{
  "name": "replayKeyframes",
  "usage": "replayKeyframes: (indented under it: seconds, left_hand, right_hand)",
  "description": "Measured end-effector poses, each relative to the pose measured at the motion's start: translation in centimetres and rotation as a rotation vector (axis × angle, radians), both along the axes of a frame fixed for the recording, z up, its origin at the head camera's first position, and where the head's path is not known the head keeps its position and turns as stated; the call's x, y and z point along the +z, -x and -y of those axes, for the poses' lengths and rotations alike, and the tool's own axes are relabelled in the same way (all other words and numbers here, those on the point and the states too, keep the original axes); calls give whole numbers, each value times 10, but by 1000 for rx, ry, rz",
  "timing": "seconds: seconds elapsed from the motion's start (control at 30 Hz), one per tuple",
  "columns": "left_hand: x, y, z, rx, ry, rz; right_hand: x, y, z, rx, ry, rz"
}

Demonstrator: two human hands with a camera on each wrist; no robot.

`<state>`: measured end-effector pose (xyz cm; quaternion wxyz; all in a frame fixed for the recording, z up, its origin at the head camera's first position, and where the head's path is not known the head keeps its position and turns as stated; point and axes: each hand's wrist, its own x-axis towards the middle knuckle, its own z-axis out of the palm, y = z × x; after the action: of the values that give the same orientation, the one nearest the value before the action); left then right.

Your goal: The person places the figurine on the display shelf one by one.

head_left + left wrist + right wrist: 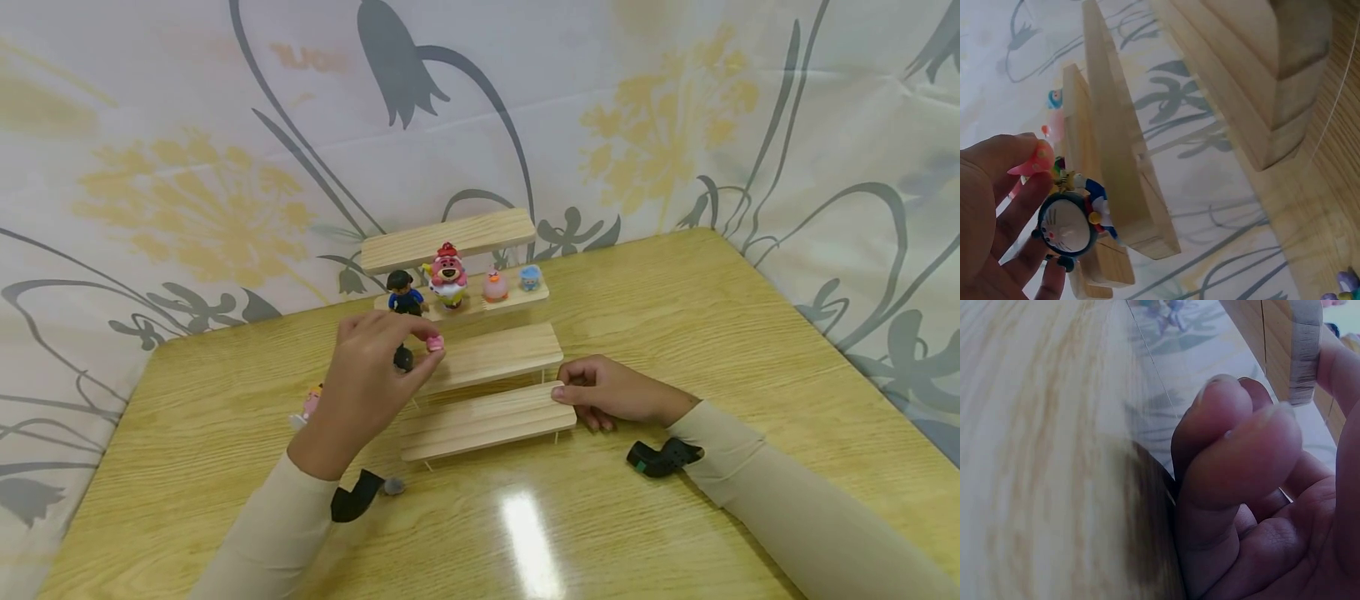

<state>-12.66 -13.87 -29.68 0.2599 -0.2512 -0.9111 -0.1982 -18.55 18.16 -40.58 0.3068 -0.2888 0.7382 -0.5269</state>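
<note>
Pink figurine in left-hand pinch, beside Doraemon on the stand

Left hand [367, 358]: thumb and finger pinch a small pink figurine [435, 342], just left of centre in the head view. It is off the wood, in front of the left part of the second-lowest shelf board [506, 354]. The Doraemon figurine [1066, 225] stands on that board, close by the fingers; contact cannot be told.

Right hand [618, 392]: thumb over the right end of the lowest shelf board [480, 425], other fingers curled beside and below; reads as a light grip. Next board up carries a pink bear figurine [447, 283] and a pink bird figurine [495, 287].

Handling notes (judgement): if lowering here, shift toward frame centre first so the loose fingers clear Doraemon's head. Bring the base down level, feel it seat, then part thumb and finger sideways, without a flick. Keep right-hand pressure slight; the supports look thin and a nudge could topple the figures.
</note>
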Motion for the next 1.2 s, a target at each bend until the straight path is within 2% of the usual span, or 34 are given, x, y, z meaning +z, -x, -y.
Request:
replayKeyframes:
  seconds: [0.2,1.0,1.2]
  left_hand:
    - [-4,2,1,-6,-2,29]
    - [-13,0,5,27,-9,6]
    - [-15,-1,4,13,-20,45]
  right_hand:
    - [-1,0,0,-4,-2,4]
    - [-1,1,0,-10,-21,-2]
    - [-1,1,0,-18,-30,2]
